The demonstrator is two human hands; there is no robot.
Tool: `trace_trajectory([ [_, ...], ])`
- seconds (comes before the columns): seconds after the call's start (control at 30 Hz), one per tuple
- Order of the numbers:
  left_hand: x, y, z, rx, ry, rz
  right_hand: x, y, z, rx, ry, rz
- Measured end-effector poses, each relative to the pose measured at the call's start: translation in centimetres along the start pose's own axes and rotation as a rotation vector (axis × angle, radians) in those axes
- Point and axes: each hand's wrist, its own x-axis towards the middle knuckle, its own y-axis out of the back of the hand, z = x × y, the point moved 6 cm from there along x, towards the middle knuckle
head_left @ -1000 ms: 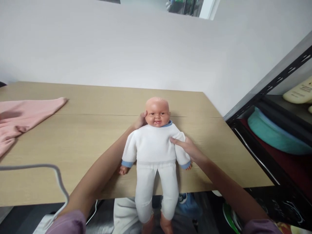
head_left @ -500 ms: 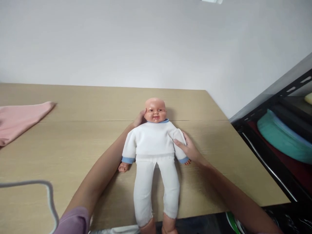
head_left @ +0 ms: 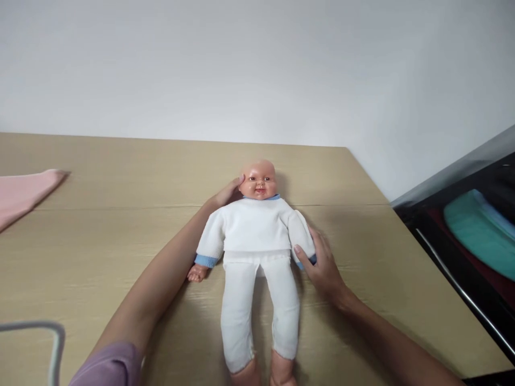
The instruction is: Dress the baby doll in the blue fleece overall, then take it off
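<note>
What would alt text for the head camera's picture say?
A doll in a white outfit with blue cuffs lies face up on a tan table; a person's left hand touches its head, the right hand clasps a sleeve. Pink cloth shows at frame left.

Right hand (head_left: pixel 326 272) lower; at cuff (head_left: pixel 313 259)

Soft, slightly dim indoor light, with gentle shadows.
The pale wall (head_left: pixel 225 69) greys toward the top; the worktop (head_left: pixel 92 257) looks muted, with faint shading beside the head of the doll (head_left: pixel 257 225) and between its legs. A thin glare streak runs along the black shelf (head_left: pixel 462 290), which is smeared and stretched at the right edge (a wide lens, apparently), while the doll is fairly crisp.
</note>
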Motion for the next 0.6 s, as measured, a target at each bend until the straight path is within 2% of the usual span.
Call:
trace_trajectory([
  [0.2, 0.0, -0.1, 0.5, -0.048, -0.044, 0.038, -0.3, 0.1, 0.0, -0.013, -0.042, -0.036],
  [0.4, -0.4, -2.2, 1.4, -0.084, -0.027, -0.008, -0.4, 0.0, 0.2, -0.023, -0.058, -0.036],
  [0.6, -0.7, -1.2, 2.7, 0.019, -0.217, 0.241, -0.5, 0.0, 0.5, -0.028, -0.055, -0.055],
])
